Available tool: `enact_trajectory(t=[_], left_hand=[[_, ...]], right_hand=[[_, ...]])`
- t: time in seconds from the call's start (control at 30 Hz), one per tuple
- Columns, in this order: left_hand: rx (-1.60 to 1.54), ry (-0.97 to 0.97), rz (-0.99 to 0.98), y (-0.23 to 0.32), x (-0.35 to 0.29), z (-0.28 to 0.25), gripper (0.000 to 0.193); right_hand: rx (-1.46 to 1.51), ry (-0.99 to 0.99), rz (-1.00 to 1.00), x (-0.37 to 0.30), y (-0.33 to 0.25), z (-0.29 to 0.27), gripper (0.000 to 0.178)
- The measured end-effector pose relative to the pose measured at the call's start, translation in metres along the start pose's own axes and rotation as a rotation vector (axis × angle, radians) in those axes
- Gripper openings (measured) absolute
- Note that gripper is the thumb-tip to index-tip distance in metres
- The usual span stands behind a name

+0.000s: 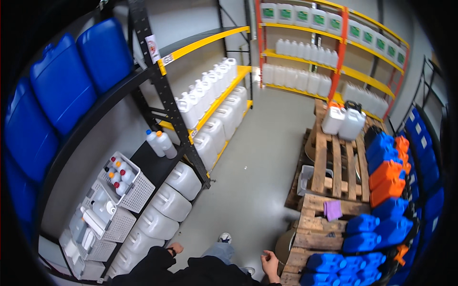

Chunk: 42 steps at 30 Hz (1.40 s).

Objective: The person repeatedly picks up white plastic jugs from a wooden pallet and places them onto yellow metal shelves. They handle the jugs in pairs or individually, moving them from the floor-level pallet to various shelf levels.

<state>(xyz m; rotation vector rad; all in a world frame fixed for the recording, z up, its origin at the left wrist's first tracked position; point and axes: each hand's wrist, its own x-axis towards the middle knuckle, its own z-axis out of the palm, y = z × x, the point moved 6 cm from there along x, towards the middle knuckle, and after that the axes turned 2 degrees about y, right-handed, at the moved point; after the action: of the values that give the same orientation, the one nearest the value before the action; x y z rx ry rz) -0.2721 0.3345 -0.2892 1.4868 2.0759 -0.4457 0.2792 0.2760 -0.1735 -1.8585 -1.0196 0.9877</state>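
Observation:
My left hand (176, 248) hangs low beside the white jerrycans (155, 221) on the bottom left shelf, a dark band at its wrist. Its fingers are too small and turned away to make out. My right hand (270, 263), loosely curled with the thumb apart, is near the edge of the wooden pallets (305, 240); nothing shows in it. On those pallets lie a purple cloth (333, 209), blue jerrycans (362, 224) and orange jerrycans (385, 183). Two whitish jerrycans (350, 125) stand at the pallets' far end.
Grey perforated baskets (138, 188) with bottles stand on the left black shelf, beside two loose bottles (164, 144). Large blue jerrycans (62, 83) fill the shelf above. Yellow-edged racks (303, 58) with white containers line the back. Grey floor (243, 157) runs between shelves and pallets.

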Motion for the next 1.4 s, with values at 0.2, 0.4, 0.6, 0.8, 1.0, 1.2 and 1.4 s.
enact_trajectory(t=[0.2,0.4,0.6,0.8,1.0,1.2,1.4], left_hand=[[-0.343,-0.337,-0.024,-0.048,-0.043,0.078,0.037],[-0.557,-0.130,-0.185,-0.038,0.039,0.036,0.033],[-0.596,0.271,0.104,0.088,0.138,-0.165,0.032],[-0.776,0.566,0.399,0.232,0.181,-0.393,0.018],[-0.629,0.921,0.381,0.305,0.239,-0.532,0.021],[-0.593,1.003,0.172,0.329,0.282,-0.621,0.033],[-0.596,1.061,-0.018,0.328,0.325,-0.671,0.046]], right_hand=[[-0.201,-0.196,-0.019,0.076,-0.027,0.073,0.032],[-0.280,-0.218,-0.122,0.176,-0.093,0.125,0.034],[-0.305,-0.194,-0.127,0.255,-0.135,0.141,0.035],[-0.271,-0.171,-0.130,0.347,-0.148,0.148,0.033],[-0.257,-0.249,-0.223,0.476,-0.209,0.177,0.036],[-0.189,-0.439,-0.509,0.588,-0.369,0.233,0.037],[-0.134,-0.641,-0.868,0.635,-0.547,0.332,0.045]])
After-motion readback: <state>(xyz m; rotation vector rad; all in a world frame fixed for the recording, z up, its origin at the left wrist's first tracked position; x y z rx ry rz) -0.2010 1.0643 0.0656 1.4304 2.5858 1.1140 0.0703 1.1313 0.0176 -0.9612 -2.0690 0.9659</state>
